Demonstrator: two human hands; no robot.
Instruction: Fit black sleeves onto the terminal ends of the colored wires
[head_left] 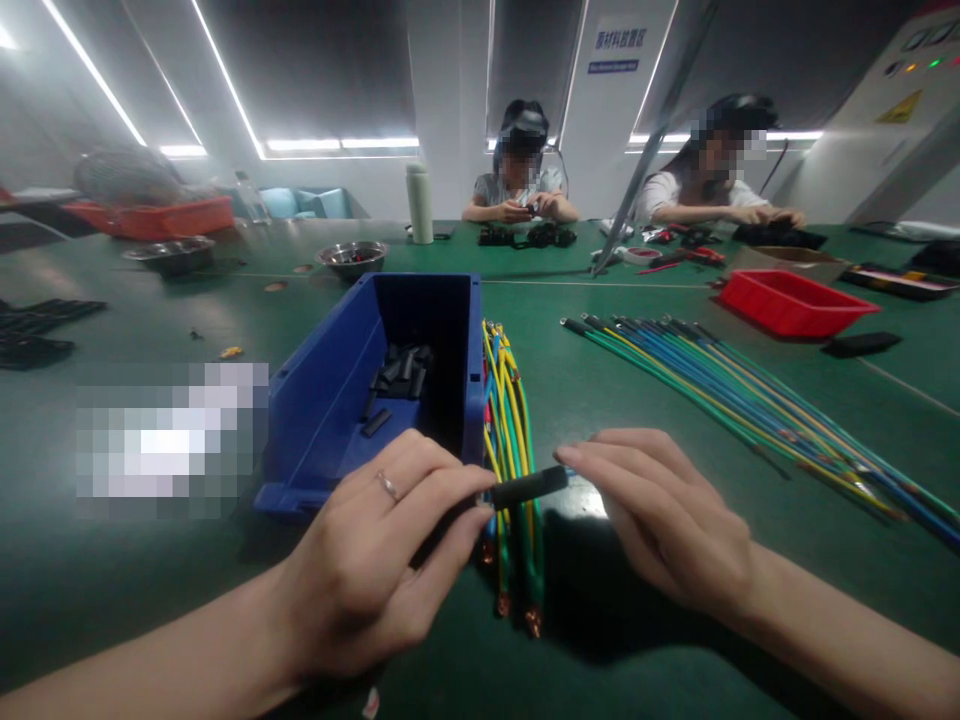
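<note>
Between my hands runs a short black sleeve (529, 487), level over the bundle of cables. My left hand (390, 540), a ring on one finger, pinches the metal lug at the sleeve's left end. At the other end my right hand (660, 510) closes its fingertips on a blue cable, of which only a sliver shows by the sleeve. Beneath them lie yellow, green and blue cables (517, 400) with bare copper ends toward me. A blue bin (322, 400) beside them holds several loose black sleeves (405, 370).
More cables (720, 390) with black-sleeved ends lie at right, near a red tray (795, 305). Metal bowls (352, 260) and a pale green bottle (419, 205) stand farther back. Two people (517, 185) work across the green table (187, 600).
</note>
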